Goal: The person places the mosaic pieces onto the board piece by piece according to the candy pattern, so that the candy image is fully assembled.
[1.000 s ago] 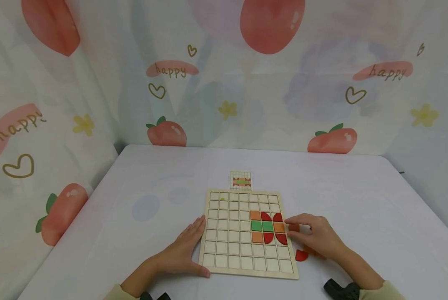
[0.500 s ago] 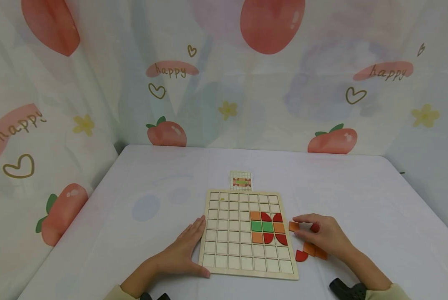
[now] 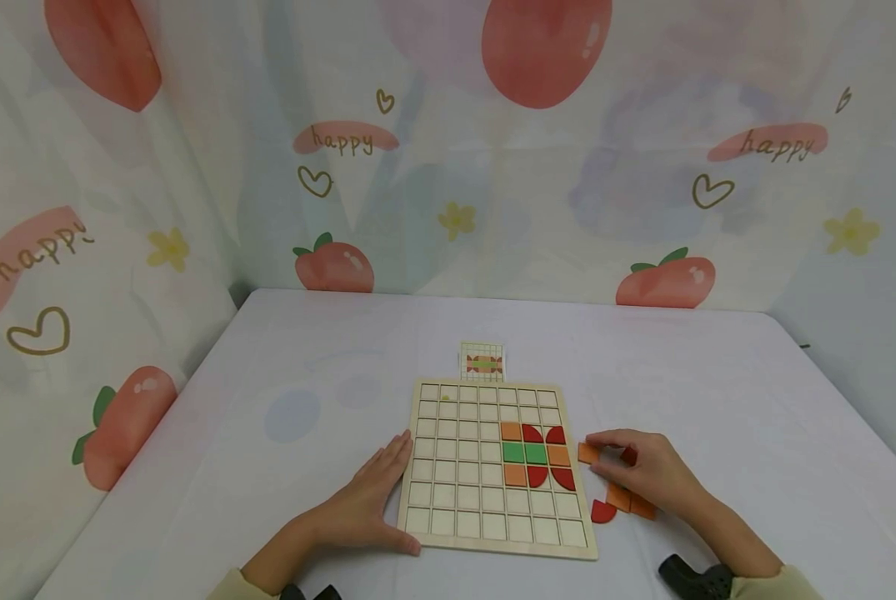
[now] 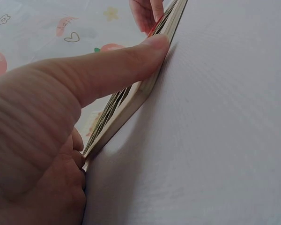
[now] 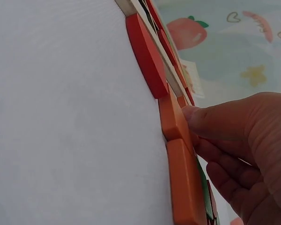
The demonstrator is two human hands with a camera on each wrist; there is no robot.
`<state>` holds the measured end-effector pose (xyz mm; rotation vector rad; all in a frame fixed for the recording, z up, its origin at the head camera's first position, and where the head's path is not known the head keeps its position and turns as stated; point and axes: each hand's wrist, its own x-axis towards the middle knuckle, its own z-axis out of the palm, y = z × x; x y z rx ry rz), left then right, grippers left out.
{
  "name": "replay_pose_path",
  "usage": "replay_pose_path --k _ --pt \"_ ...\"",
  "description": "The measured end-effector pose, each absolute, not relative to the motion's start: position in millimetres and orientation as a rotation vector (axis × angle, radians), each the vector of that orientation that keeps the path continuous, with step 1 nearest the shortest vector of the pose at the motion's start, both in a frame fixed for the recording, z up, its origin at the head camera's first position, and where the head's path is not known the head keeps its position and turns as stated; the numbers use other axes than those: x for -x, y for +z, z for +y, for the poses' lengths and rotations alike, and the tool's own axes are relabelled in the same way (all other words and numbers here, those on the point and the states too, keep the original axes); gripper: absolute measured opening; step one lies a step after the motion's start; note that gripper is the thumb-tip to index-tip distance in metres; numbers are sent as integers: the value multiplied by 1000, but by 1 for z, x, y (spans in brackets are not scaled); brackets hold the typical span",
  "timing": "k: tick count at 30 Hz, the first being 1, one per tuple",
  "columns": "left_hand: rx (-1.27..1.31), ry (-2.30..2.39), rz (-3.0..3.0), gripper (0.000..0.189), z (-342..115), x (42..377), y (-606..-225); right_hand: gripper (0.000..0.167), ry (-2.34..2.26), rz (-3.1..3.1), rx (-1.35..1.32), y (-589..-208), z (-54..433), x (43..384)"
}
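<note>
my right hand point(image 3: 658, 471) has shifted right, away from the pale wooden grid board point(image 3: 508, 546), lower centre; no new tile placed. grip part-open around an orange square tile point(image 3: 586, 452) just right of it, can't tell if pinched. left hand point(image 3: 357, 502) touches the board's left edge.

Spread left hand point(image 3: 363, 504), right hand point(image 3: 652, 471) (curved)

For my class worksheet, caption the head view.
Left hand touching a gridded board, right hand among loose tiles.
</note>
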<state>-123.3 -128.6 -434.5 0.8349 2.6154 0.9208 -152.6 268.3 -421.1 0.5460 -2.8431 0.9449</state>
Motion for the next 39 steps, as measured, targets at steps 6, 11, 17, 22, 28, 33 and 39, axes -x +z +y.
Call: replay_pose_path --k 6,11,17,22,28,33,39 --pt "-830 923 2613 126 -128 123 -433 30 919 -2844 -582 -423 270 154" --pt "-825 925 2605 126 -128 124 -434 30 908 -2819 -622 -424 271 155" --pt "-831 925 2604 126 -129 125 -435 31 902 -2737 -677 -423 270 157" --pt "-821 931 2601 126 -128 124 -434 31 944 -2709 -706 -421 266 161" --pt "-824 932 2603 126 -128 124 -435 31 963 -2732 -732 -420 255 167" --pt "-829 935 2601 127 -128 125 -435 33 972 -2742 -744 -417 245 170" --pt "-823 930 2600 127 -128 125 -435 33 978 -2691 -813 -416 237 176"
